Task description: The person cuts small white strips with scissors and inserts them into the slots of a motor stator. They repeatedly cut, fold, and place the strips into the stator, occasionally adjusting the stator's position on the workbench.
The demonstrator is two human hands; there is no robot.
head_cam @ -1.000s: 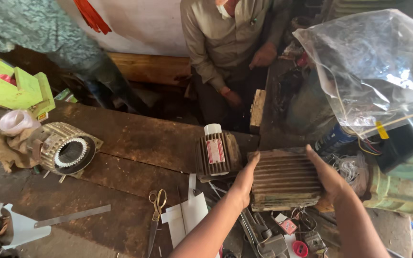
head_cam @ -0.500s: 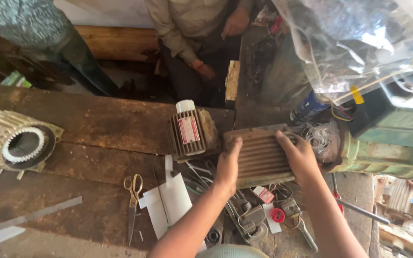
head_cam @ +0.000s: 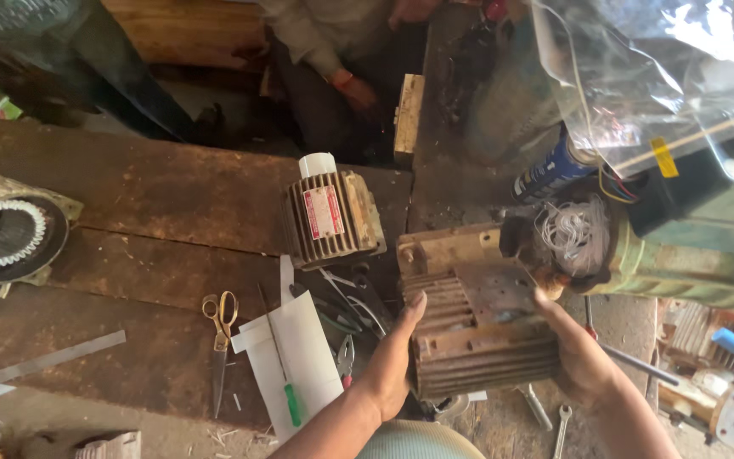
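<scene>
A rusty ribbed motor housing (head_cam: 477, 327) lies on its side at the bench's right end, held between both my hands. My left hand (head_cam: 394, 357) presses flat against its left end face. My right hand (head_cam: 578, 353) grips its right end. A flat mounting plate on the housing faces up. Behind it stands a smaller ribbed motor (head_cam: 329, 217) with a red label and a white cap.
A stator housing (head_cam: 6, 231) sits at the bench's left edge. Scissors (head_cam: 221, 336), white paper sheets (head_cam: 292, 357), a green-handled screwdriver, pliers and spanners lie near the front. A green motor with exposed windings (head_cam: 630, 255) lies right. Another person sits beyond the bench (head_cam: 155, 195).
The housing has been turned over between my hands, so its flat mounting plate now faces up. The view has tilted further down and moved closer.
</scene>
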